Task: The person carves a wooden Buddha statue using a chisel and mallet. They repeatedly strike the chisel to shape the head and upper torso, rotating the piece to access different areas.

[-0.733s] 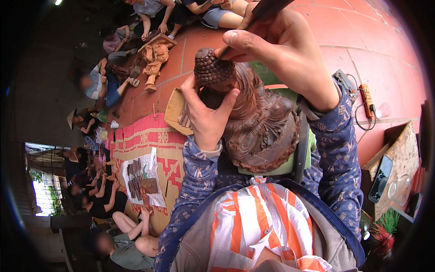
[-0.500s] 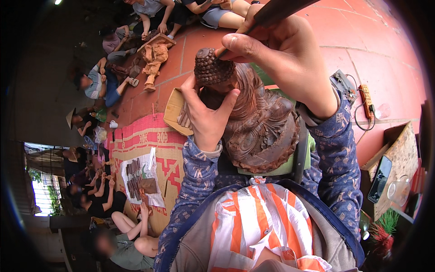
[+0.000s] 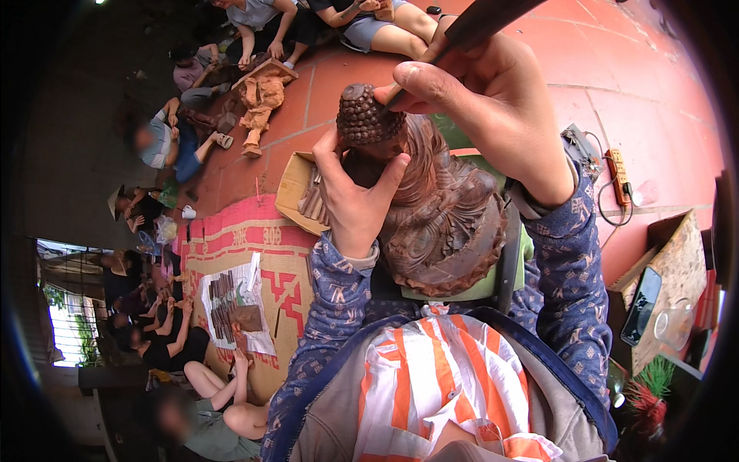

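Two hands work on one brown clay statue [image 3: 439, 223], and what matters is how each lies against it. Nearest you, past the striped orange-and-white apron [image 3: 439, 385] and your blue patterned sleeves, the statue stands upright on a green stand [image 3: 504, 269], its wide carved base toward your chest and its long axis running up and away to the knobbed, dome-shaped head [image 3: 368, 117]. Your left hand [image 3: 356, 202] comes up from below and wraps the statue's neck and face just under that head: thumb on one side, fingers on the other, closed around the clay, steadying it. It is the nearer hand to the figure's body. Your right hand [image 3: 493, 100] sits above and to the right of the head, fingers pinched together on a dark sculpting tool [image 3: 481, 23]. The tool's handle slants up and away toward the top edge; its working tip points down and left and meets the right side of the knobbed head, just beside your thumb.

Further off, a cardboard box [image 3: 296, 192] lies on the red tiled floor [image 3: 639, 85] beside a patterned red mat [image 3: 239, 254]. Several other people sit on the floor along the left and top, well apart from you.
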